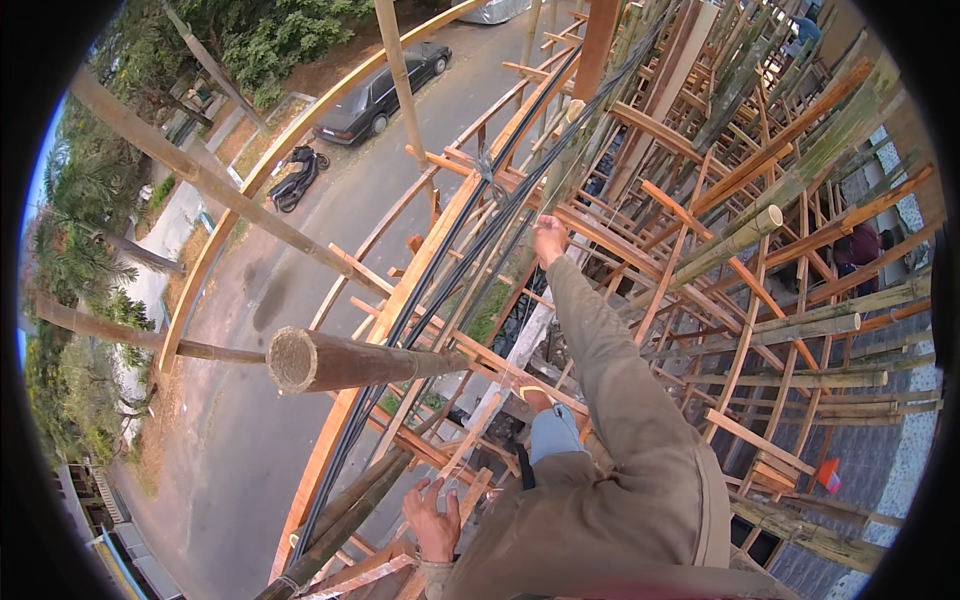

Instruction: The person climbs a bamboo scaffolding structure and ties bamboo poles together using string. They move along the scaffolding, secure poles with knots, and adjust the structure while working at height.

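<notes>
My right hand (549,240) reaches far forward with its fingers curled closed, just below an upright bamboo pole (564,165) and beside a timber beam (610,240). Whatever it grips, if anything, is too small to make out. Low in the view, my left hand (433,518) has its fingers apart and bent, with nothing plainly in them. It is near a slanting bamboo pole (350,520) and short wooden battens (470,490). A bundle of black cables (440,255) runs along a long timber rail (400,300) to the left of both hands.
My sandalled foot (534,393) is on the framework high above a road (250,400). A cut bamboo end (292,360) juts up at left. Dense bamboo and timber scaffolding (740,300) fills the right, where another person (858,246) is partly visible. A dark car (385,90) stands below.
</notes>
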Available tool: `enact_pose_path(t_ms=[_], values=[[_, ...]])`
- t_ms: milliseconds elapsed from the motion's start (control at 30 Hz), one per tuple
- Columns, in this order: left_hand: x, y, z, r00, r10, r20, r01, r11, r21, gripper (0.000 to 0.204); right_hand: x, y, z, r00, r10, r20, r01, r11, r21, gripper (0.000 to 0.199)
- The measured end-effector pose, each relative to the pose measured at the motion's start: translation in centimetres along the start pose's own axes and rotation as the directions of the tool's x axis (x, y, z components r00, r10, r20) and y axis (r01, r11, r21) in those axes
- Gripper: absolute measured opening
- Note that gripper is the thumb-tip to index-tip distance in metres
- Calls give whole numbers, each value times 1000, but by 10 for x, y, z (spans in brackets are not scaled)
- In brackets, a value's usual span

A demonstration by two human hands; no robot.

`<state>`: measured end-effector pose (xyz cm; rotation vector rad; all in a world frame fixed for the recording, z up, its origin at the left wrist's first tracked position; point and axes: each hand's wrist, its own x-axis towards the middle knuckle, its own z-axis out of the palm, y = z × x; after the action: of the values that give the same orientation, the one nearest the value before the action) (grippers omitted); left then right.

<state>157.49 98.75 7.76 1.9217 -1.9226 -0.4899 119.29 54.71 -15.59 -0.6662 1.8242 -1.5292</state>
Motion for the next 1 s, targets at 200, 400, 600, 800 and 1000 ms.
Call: enact_pose_path(t_ms=[200, 400, 600, 800, 1000], values=[[121, 77, 14, 946, 295, 136, -257, 935, -244, 31, -9, 6, 43, 963, -40, 268, 31, 999, 39, 11], [264, 135, 62, 895, 444, 36, -349, 749, -563, 26, -40, 0, 58, 815, 156, 558, -508, 656, 559, 27], [393, 180, 118, 952, 297, -74, -272, 710, -649, 22, -71, -26, 52, 702, 7, 712, -664, 368, 651, 26], [483, 215, 170, 927, 366, 79, -242, 746, -621, 30, -70, -24, 69, 670, -87, 737, -698, 261, 666, 27], [548, 215, 221, 913, 357, 197, -245, 866, -436, 48, -78, -24, 58, 606, -121, 786, -746, 255, 614, 24]])
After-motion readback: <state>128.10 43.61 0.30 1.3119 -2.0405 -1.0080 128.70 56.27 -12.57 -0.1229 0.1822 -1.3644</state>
